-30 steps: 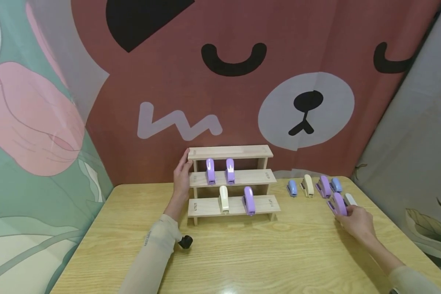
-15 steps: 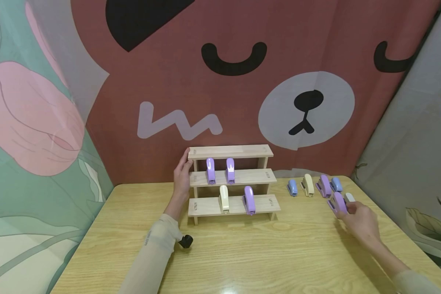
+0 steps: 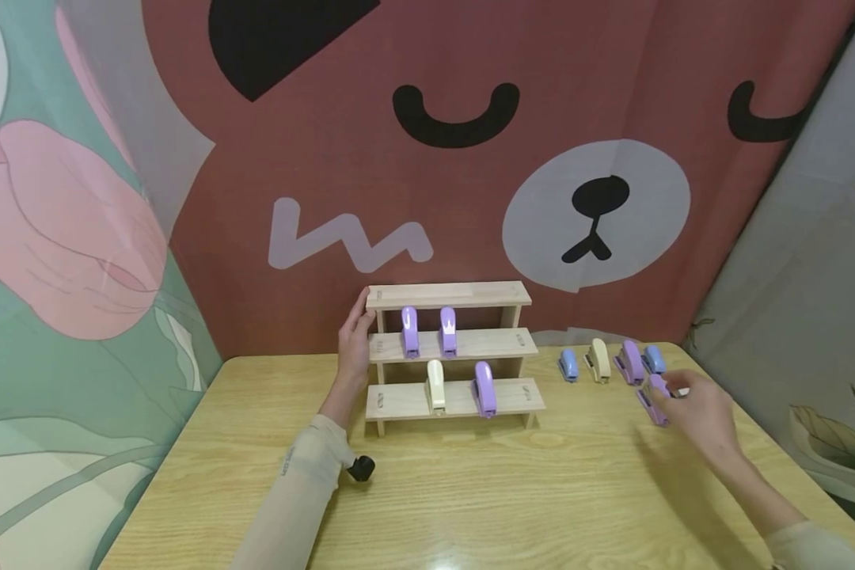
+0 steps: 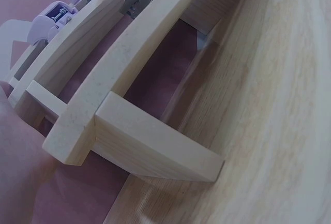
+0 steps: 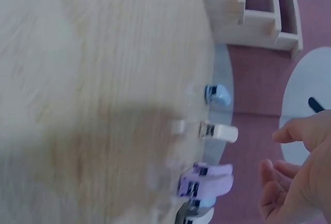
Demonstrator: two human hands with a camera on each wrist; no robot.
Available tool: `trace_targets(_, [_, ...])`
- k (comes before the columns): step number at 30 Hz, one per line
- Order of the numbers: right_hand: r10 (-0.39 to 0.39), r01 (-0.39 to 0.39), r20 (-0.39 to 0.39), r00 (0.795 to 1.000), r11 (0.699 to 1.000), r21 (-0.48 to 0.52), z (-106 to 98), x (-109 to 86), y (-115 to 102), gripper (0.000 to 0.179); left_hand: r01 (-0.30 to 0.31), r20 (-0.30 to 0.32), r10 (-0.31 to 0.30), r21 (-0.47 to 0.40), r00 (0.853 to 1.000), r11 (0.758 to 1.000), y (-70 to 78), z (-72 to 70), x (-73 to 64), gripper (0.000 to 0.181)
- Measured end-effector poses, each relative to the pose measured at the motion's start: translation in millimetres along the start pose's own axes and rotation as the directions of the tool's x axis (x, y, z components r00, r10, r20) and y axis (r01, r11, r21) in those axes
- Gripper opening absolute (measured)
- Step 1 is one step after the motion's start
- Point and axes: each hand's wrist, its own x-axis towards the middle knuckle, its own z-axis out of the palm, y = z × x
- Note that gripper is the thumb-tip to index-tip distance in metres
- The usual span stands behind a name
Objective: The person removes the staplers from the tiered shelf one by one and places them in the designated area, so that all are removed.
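Rests the left-hand grip (image 3: 352,344) against the left end of the three-tier wooden rack (image 3: 470,294), with fingers laid fairly straight along the side, not wrapped round it. Holds the right-hand grip (image 3: 704,412) well to the right of the rack, at the near purple stapler (image 3: 655,408), with thumb parted from loosely bent fingers and nothing clasped. Cannot tell actual contact with that stapler from mere overlap.

Stands, in that stapler's case, on the tabletop (image 3: 463,499), right of the rack and nearer than the row there. Runs, in that row, outward from the rack: small blue stapler (image 3: 568,365), cream stapler (image 3: 598,361), far purple stapler (image 3: 630,362), outer blue stapler (image 3: 654,359). Shows past these in the right wrist view a white stapler (image 5: 202,218), mostly hidden by the hand from above.

Bears, on the rack's middle shelf, two upper purple staplers (image 3: 409,331) side by side; on its bottom shelf, a shelved cream stapler (image 3: 436,386) left of a shelved purple stapler (image 3: 484,388).
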Motion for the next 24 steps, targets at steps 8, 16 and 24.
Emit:
trace_targets(8, [-0.055,0.055,-0.001,0.999,0.998,0.022,11,3.1,-35,0.033,-0.018,-0.002,0.018,0.009,1.000,1.000,-3.7,0.1,-0.6,0.048])
trace_targets(16, [-0.052,0.048,0.056,0.997,0.996,0.077,25,2.0,-64,0.036,-0.012,-0.020,0.012,0.018,1.000,1.000,-5.2,0.6,-2.0,0.049])
trace_targets(24, [-0.088,0.085,0.011,0.996,0.987,0.136,47,3.8,-92,0.029,-0.001,-0.029,0.001,0.000,1.000,1.000,-5.8,1.6,-1.4,0.049])
